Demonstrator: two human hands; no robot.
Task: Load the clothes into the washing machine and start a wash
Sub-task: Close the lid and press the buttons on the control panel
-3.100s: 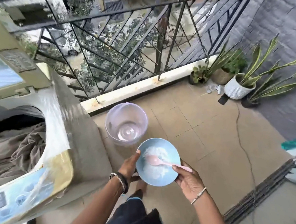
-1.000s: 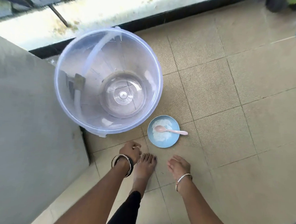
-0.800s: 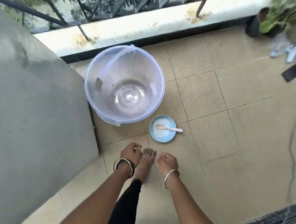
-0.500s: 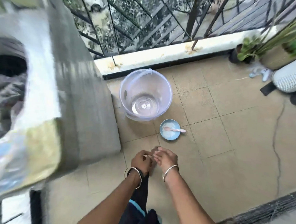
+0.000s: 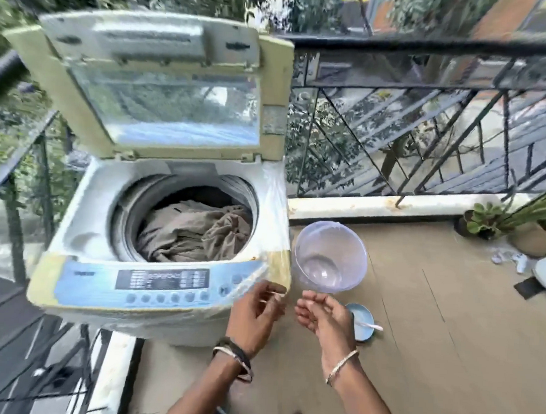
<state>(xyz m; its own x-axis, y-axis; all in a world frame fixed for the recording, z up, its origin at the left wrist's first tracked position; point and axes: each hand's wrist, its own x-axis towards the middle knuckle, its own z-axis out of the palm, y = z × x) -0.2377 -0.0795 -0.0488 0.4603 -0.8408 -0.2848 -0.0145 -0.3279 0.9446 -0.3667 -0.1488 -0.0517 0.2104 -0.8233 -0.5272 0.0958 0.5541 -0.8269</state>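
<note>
I am looking down at a top-loading washing machine (image 5: 165, 242) with its lid (image 5: 164, 84) standing open — beige clothes (image 5: 194, 231) are lying inside the drum. My left hand (image 5: 253, 313) is hovering just beside the control panel (image 5: 163, 283), fingers loosely curled, holding nothing. My right hand (image 5: 323, 317) is hanging empty, palm up, fingers half open. A blue bowl (image 5: 362, 320) of powder is sitting on the floor — loading looks done, so I am judging the lid and start button come next.
</note>
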